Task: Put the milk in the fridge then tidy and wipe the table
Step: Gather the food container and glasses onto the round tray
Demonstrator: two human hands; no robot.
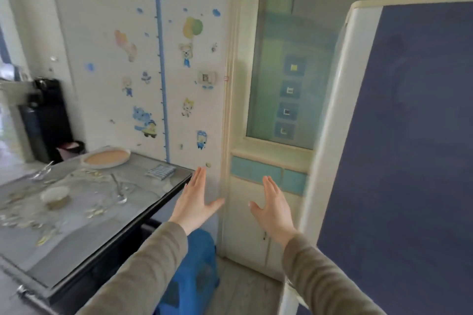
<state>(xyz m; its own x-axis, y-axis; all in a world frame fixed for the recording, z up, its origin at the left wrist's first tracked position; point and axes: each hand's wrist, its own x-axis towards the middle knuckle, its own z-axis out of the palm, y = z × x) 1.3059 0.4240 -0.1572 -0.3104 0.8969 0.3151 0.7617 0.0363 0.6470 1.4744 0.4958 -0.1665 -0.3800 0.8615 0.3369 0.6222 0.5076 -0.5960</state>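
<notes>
Both hands are empty. The left hand (pixel 195 203) and the right hand (pixel 275 208) are held out in front at about the same height, fingers straight and together, thumbs spread toward each other, touching nothing. Grey-brown sleeves cover both forearms.

Below the left hand stands a blue stool (pixel 197 271), tucked beside the bench (pixel 76 243). Beyond the right hand is a pale door (pixel 256 225) with a frosted pane. Just to the right rises the fridge (pixel 409 135), its blue front and white edge filling that side of the view. Whether it is fully closed I cannot tell.

No milk is visible, not in either hand, on the bench or on the floor. My reading is that the first step is probably done and the milk is inside the fridge, though nothing here proves it.

The tidying has not begun. The bench carries a round plate (pixel 107 158) at its far edge, a small white bowl (pixel 55 195), a spoon (pixel 119 188), a striped packet (pixel 160 171) near the corner, and pale scraps (pixel 94 212) scattered over the top. No cloth is in sight, so clearing the dishes, gathering the scraps and wiping all remain.
</notes>
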